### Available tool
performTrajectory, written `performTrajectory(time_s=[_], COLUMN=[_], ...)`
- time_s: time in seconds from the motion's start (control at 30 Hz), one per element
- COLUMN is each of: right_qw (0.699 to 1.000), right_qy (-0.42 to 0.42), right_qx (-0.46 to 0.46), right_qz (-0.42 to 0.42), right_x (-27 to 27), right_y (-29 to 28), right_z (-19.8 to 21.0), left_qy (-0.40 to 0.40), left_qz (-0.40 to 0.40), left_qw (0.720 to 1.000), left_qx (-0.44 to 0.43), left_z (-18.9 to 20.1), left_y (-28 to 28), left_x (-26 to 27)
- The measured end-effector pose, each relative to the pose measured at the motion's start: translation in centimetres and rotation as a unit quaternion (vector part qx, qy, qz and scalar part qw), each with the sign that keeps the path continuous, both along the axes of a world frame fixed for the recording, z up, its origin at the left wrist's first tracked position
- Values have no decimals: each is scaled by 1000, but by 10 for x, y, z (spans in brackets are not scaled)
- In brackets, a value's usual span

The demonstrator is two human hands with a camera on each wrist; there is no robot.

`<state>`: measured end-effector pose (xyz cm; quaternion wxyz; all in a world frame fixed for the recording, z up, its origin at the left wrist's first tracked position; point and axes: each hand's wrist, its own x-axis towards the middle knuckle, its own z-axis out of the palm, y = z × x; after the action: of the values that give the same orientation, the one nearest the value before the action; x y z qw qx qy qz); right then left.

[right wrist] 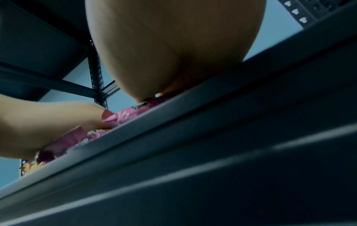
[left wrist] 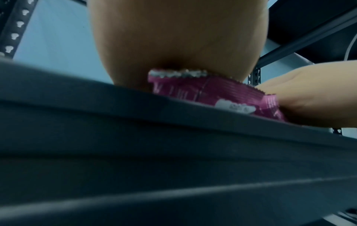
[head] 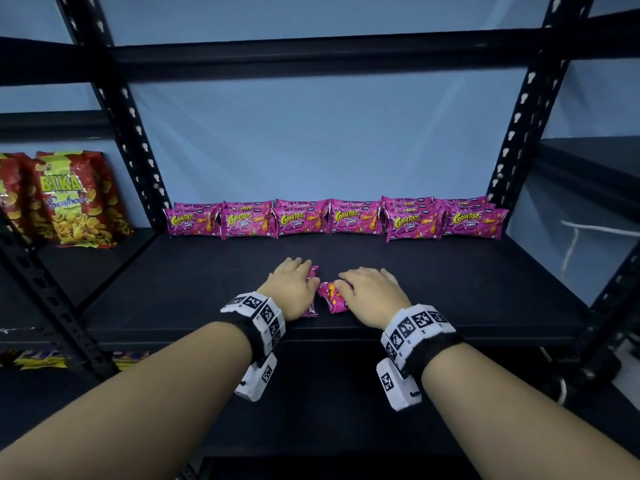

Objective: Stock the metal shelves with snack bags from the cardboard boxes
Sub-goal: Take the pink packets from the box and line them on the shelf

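- Your left hand (head: 290, 289) lies palm down on the black metal shelf (head: 450, 292), near its front edge, over a small pink snack bag (head: 310, 308) of which only the right edge shows past your palm.
- Whether that left grip is grasping the bag or only pressing flat on it, the pictures do not show; the left wrist view gives just the heel of the hand on the crimped pink wrapper (left wrist: 203, 90).
- Your right hand (head: 372, 294) lies just beside it, fingers spread and fairly flat over a second pink bag (head: 332, 296); the grip looks released, resting on the bag rather than closed around it.
- The two bags lie flat on the shelf, nearly touching between your hands.
- Along the back of the same shelf stands a row of pink Corntoz bags (head: 356, 216), upright, side by side, with more behind them.
- On the neighbouring shelf to your left stand red Bika Seafood bags (head: 74, 199).
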<state>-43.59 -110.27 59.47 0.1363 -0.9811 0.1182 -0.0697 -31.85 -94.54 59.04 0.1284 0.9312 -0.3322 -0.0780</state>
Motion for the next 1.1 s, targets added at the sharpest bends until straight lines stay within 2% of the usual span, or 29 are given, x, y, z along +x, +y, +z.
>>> performTrajectory(time_s=[0.3,0.53,0.67,0.87,1.1], right_qw=[998,999,998,993,995], right_qy=[64,-38,41,96,102], right_qx=[-2,17,0,-64,-4], right_qz=[21,17,51,9,-2], right_x=[-4,-27,-44,-64,-70], right_y=[-6,-23,-41,-46,-36], right_z=[-1,15,23,36,36], left_qy=[22,20,17,7,5], left_qz=[-5,-12,-18,-36,-58], left_qw=[999,999,999,998,997], left_qx=[-28,-43,-43,-44,-43], left_z=[-1,-3,-4,-5,-4], left_y=[9,12,12,17,23], left_x=[4,4,4,4,1])
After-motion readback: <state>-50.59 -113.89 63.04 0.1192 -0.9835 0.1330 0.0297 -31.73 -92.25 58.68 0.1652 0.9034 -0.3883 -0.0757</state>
